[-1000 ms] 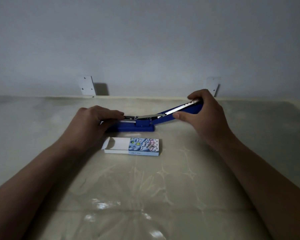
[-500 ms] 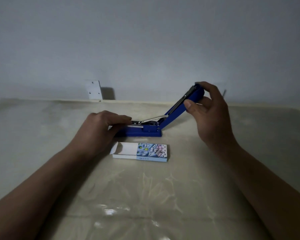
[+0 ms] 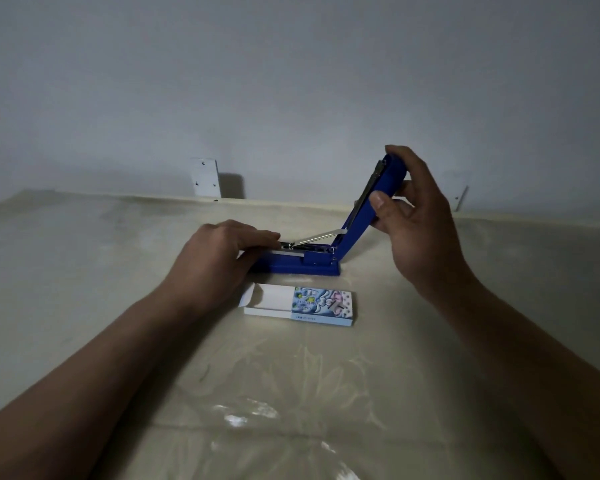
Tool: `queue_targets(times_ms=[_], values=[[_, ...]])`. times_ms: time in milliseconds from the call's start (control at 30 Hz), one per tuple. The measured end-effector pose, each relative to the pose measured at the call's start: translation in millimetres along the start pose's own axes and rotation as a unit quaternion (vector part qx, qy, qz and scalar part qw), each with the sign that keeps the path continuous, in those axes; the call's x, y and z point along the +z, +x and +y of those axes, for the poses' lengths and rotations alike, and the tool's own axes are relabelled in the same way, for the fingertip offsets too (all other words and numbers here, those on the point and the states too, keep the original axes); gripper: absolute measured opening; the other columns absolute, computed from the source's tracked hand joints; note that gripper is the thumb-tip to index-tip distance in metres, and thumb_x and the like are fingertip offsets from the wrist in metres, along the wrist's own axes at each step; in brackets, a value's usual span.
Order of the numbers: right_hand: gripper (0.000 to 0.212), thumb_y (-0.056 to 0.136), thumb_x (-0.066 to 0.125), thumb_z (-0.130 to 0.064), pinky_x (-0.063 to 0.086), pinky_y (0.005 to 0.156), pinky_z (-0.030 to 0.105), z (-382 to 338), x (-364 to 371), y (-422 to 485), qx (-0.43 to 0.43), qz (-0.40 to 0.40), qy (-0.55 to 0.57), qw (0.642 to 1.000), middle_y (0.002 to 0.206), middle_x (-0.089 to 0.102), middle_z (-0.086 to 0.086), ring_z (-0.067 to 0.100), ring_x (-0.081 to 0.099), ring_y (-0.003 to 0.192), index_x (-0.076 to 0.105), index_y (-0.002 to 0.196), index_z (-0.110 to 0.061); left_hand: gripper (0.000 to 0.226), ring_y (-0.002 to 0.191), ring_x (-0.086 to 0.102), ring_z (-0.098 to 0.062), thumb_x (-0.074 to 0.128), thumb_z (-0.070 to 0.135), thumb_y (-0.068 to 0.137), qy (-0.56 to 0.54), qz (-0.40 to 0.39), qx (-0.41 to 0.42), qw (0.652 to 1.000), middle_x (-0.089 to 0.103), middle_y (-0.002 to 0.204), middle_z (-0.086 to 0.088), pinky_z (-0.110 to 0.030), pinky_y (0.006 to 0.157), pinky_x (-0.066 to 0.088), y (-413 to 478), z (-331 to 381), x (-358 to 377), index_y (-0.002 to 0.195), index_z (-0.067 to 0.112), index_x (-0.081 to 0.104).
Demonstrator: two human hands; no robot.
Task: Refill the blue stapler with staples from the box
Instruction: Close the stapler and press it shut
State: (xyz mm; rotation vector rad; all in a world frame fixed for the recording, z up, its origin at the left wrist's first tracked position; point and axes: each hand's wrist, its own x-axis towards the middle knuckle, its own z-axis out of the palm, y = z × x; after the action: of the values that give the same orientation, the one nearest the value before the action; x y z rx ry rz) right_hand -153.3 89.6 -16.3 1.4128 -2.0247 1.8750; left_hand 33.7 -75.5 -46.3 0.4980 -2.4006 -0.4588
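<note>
Head view: blue stapler [image 3: 293, 266] sits on the table [image 3: 84, 271], long axis running left-right, hinge at its right end. Top arm is swung up steeply from the hinge, magazine channel exposed along the base. Right hand [image 3: 416, 216] is clamped on the raised arm near its tip, thumb on the near face, fingers wrapped behind. Left hand [image 3: 219, 252] lies palm-down on the stapler's left end, fingers closed over the front of the magazine, pinning the base. Staple box [image 3: 300, 306] lies just in front of the stapler, near side, parallel to it, tray slid out to the left; can't tell if staples are in it. Box is apart from both hands, closer to the left hand, roughly below its wrist. Both forearms reach in from the near edge, right wrist lifted, left wrist low. Likely next: one hand frees up and drops back to the box for a strip; the open tray end faces left, favouring the left hand.
</note>
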Motion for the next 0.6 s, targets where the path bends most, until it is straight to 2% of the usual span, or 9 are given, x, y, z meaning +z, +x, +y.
queue_targets(times_ms=[67,167,300,467,600], values=[[0.048,0.097,0.051,-0.012,0.058,0.084,0.046,-2.0,0.4,0.7,-0.004,-0.013,-0.013,1.000,0.107,0.056,-0.010,0.025,0.067,0.089,0.039,0.140,-0.027,0.034,0.100,0.069,-0.022,0.066,0.003,0.087,0.002,-0.001,0.000,1.000,0.074,0.112,-0.001,-0.042,0.090,0.054,0.0,-0.5,0.5,0.111,0.025,0.075],[0.050,0.097,0.050,-0.012,0.056,0.085,0.048,-6.6,5.1,4.4,-0.009,-0.035,-0.029,0.999,0.112,0.057,-0.011,0.024,0.066,0.091,0.036,0.142,-0.030,0.034,0.101,0.069,-0.019,0.065,0.003,0.087,0.002,0.001,0.000,1.000,0.074,0.112,0.001,-0.037,0.092,0.054,0.2,-2.2,0.1,0.110,0.026,0.076],[0.054,0.096,0.052,-0.013,0.054,0.089,0.046,-12.5,12.2,9.8,-0.019,-0.058,-0.054,0.997,0.116,0.058,-0.005,0.019,0.066,0.092,0.035,0.141,-0.038,0.030,0.091,0.068,-0.010,0.068,0.001,0.082,0.003,0.017,-0.001,1.000,0.076,0.105,0.006,-0.015,0.085,0.046,0.8,-6.1,-0.2,0.098,0.025,0.077],[0.057,0.096,0.053,-0.017,0.056,0.086,0.035,-18.5,21.3,13.0,-0.032,-0.072,-0.080,0.994,0.117,0.057,-0.006,0.014,0.066,0.089,0.032,0.143,-0.042,0.026,0.090,0.064,0.000,0.071,0.003,0.081,-0.017,0.015,-0.029,0.999,0.075,0.099,0.013,0.005,0.081,0.036,2.4,-11.3,-2.5,0.093,0.025,0.077],[0.057,0.096,0.054,-0.019,0.052,0.085,0.026,-21.6,30.1,15.3,-0.012,-0.087,-0.079,0.993,0.118,0.056,-0.009,0.011,0.063,0.101,0.031,0.146,-0.038,0.022,0.093,0.060,0.002,0.071,0.006,0.081,-0.029,0.011,-0.033,0.999,0.075,0.095,0.013,0.005,0.079,0.036,2.1,-11.9,-4.7,0.092,0.024,0.076]])
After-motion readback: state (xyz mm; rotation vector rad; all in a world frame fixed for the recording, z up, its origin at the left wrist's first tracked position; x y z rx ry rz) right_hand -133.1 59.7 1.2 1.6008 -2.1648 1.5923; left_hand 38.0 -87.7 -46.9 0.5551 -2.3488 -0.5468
